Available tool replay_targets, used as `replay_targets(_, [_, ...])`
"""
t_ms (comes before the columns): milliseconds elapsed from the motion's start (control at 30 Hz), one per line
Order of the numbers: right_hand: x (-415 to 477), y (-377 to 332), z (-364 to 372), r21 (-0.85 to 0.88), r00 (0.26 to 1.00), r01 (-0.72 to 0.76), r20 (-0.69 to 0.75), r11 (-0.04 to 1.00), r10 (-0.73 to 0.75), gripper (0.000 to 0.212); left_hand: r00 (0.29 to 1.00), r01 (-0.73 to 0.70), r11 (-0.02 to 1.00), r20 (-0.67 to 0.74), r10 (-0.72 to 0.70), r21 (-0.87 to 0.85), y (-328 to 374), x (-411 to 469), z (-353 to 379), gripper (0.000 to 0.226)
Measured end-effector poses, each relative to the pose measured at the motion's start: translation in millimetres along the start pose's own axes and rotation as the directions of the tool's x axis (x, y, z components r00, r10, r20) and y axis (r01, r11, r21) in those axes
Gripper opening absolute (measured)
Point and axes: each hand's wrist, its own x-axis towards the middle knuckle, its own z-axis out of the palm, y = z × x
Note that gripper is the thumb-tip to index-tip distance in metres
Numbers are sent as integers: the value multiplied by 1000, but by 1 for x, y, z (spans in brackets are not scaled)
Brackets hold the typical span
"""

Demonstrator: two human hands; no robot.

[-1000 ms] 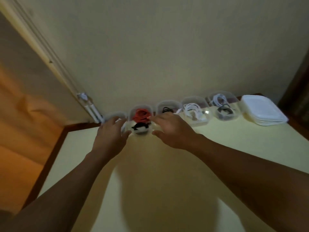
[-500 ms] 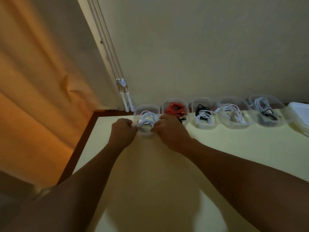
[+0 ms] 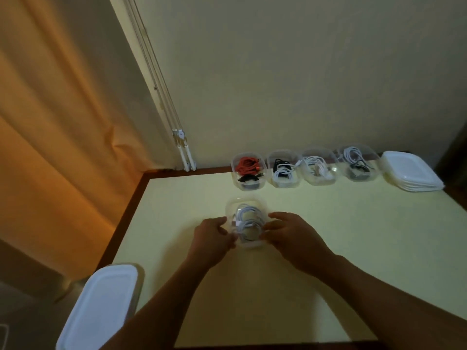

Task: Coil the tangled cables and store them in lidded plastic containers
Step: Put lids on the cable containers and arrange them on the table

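Note:
A clear plastic container (image 3: 246,207) with coiled white cables (image 3: 249,221) sits on the yellow table, between my hands. My left hand (image 3: 213,234) grips its left side and my right hand (image 3: 290,233) grips its right side. It has no lid on. Along the wall stand several open clear containers: one with red and black cables (image 3: 249,170), one with black and white cables (image 3: 284,171), one with white cables (image 3: 318,168), one with white and dark cables (image 3: 356,164). A stack of white lids (image 3: 410,174) lies at the right end of the row.
A lidded container (image 3: 101,306) with a white lid stands at the table's near left corner. The yellow table (image 3: 353,236) has a dark wooden edge on the left. An orange curtain (image 3: 55,122) hangs at the left, with blind cords beside it.
Both hands have pulled the container of white cables out of the row at the wall toward me, to the middle of the table. The view has tilted down and the lidded container now shows.

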Motion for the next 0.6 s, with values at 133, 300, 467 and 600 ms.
replay_targets(133, [-53, 10, -21, 37, 996, -88, -19, 995, 89, 30, 998, -53, 998, 35, 54, -19, 23, -30, 34, 62])
replay_targets(300, [-111, 26, -41, 43, 983, -185, -7, 982, 185, 24, 997, -66, 996, 44, 69, -66, 49, -59, 80, 57])
replay_targets(467, [-149, 18, -62, 37, 977, -213, -6, 976, 213, 27, 997, -43, 994, 58, 49, -105, 61, -88, 104, 58])
replay_targets(600, [-167, 11, -66, 27, 972, -235, -17, 972, 236, 35, 998, -9, 991, 55, 17, -135, 62, -105, 112, 56])
